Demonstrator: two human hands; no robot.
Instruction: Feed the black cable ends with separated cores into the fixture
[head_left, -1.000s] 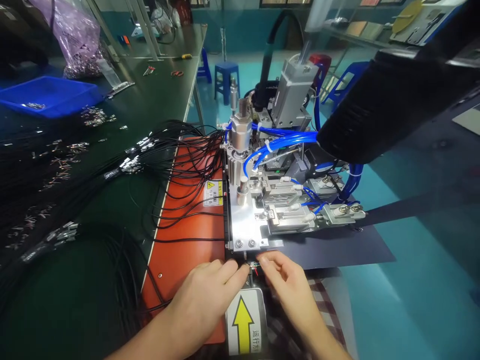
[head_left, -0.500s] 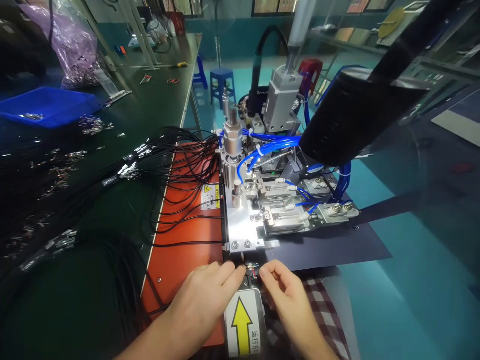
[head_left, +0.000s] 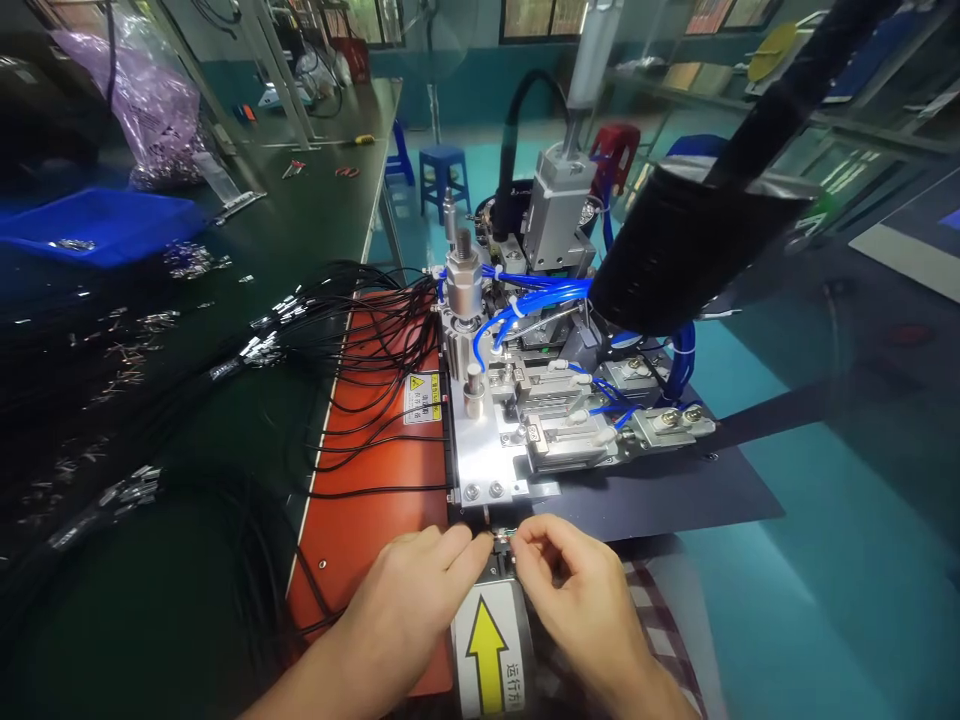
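Observation:
My left hand (head_left: 416,590) is closed, thumb and fingertips pressed together at a cable end whose thin coloured wires (head_left: 504,537) stick out to the right. Most of that cable is hidden beneath the hand. Opposite it, my right hand (head_left: 577,585) pinches at the tips of these fine wires. Both hands meet over a small dark holder (head_left: 495,568) at the front of a metal machine (head_left: 480,455). Just below is a white plate with a yellow arrow (head_left: 487,645). The exact grip on the wires is too small to see.
Black cables (head_left: 382,350) run across an orange-red plate (head_left: 375,540) to the machine's left side. Bundles with silvery ends (head_left: 262,345) and a blue tray (head_left: 112,225) lie on the dark green table. A black lamp-like cylinder (head_left: 675,250) hangs over the machine's right side.
My right hand has moved left, its fingertips now at the wires and closer to my left hand. My left hand stays nearly in place. The view has shifted slightly.

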